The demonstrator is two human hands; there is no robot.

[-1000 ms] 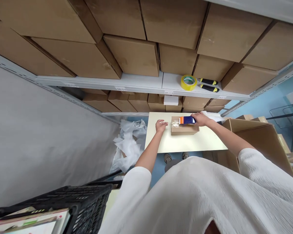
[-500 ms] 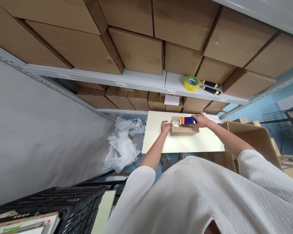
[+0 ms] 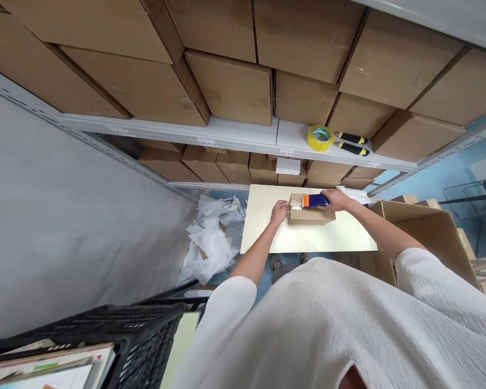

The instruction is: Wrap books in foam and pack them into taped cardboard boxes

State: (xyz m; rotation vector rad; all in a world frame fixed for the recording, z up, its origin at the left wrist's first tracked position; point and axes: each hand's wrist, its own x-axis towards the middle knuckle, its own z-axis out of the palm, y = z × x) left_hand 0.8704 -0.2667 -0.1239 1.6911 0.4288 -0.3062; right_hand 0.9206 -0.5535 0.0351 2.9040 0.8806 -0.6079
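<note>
A small cardboard box [image 3: 314, 217] lies on a pale board, with shiny clear tape [image 3: 296, 205] on the left part of its top. My right hand [image 3: 335, 199] is wrapped round the handle of a tape dispenser [image 3: 318, 200], dark blue with an orange front. The dispenser's front end rests on or just over the box top, at the edge of the tape. At the box's left end is my left hand [image 3: 281, 210], fingers stretched towards it and apparently touching its edge; the exact contact is too small to make out.
Behind the board [image 3: 263, 237] stands a shelf [image 3: 243, 132] of cardboard boxes, with a yellow tape roll [image 3: 320, 139] and two cutters [image 3: 352, 148] on it. Crumpled white paper [image 3: 213, 237] lies left. A large open carton [image 3: 433, 232] stands right, a black crate [image 3: 146, 340] at lower left.
The view has shifted slightly, so everything appears a little further right. My left hand's fingers have straightened at the box end. The dispenser stays over the box in my right hand.
</note>
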